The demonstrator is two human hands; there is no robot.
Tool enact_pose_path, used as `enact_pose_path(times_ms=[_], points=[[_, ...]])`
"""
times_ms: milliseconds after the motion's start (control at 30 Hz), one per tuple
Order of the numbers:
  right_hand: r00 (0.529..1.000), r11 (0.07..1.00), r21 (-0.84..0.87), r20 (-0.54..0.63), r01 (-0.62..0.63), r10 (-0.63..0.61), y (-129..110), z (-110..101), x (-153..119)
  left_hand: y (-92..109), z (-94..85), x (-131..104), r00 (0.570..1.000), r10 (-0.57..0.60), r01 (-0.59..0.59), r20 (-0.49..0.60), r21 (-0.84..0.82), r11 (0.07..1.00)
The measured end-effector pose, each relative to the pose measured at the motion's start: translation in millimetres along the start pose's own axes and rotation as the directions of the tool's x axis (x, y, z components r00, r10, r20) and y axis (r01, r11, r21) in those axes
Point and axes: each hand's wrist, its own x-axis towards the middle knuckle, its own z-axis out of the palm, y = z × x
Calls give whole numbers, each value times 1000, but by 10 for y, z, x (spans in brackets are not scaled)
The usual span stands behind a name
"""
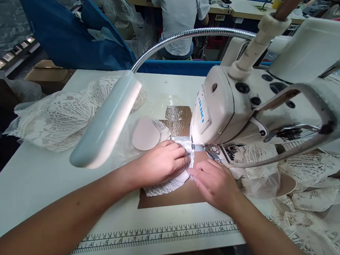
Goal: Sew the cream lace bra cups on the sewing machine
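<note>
A piece of white lace fabric [165, 187] lies under the presser-foot area of a white sewing machine [215, 107]. My left hand [166, 162] rests on top of it, fingers laid flat and pointing toward the machine head. At the lace's right edge, my right hand [217, 183] has its thumb and fingertips closed on the fabric. The needle is hidden behind the machine head. A beige rounded pad [146, 134] with lace at its side sits just beyond my left hand. Small scissors [214, 154] lie beside the machine base, above my right hand.
A lamp [106, 119] on a bent metal neck hangs over the left side. Lace pieces are heaped at the left [57, 115] and right [311, 191]. A ruler strip [162, 235] runs along the table's front. A person [179, 19] sits at another table beyond.
</note>
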Motion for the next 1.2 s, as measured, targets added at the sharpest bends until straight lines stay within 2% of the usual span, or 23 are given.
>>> enact_pose_path(times_ms=[133, 267, 633, 833, 1000, 1200], points=[[995, 998, -32, -86, -53, 50, 10, 16, 17, -14, 29, -13, 1000, 21, -21, 16, 14, 1000], [986, 987, -136, -150, -88, 67, 0, 25, 51, -20, 44, -23, 999, 40, -40, 19, 10, 999], [986, 958, -253, -134, -131, 100, -13, 82, 73, -5, 75, -8, 999, -40, 40, -12, -37, 999], [982, 961, -234, -151, -144, 110, -8, 83, 73, -20, 100, 5, 998, -59, 59, -6, -6, 998], [984, 971, -223, -170, -85, 47, 1, 57, 44, -36, 109, -15, 1000, -27, 27, -16, -2, 1000], [988, 973, -212, -142, -93, 63, 4, 66, 35, -65, 79, -8, 998, 62, -62, -29, -3, 998]])
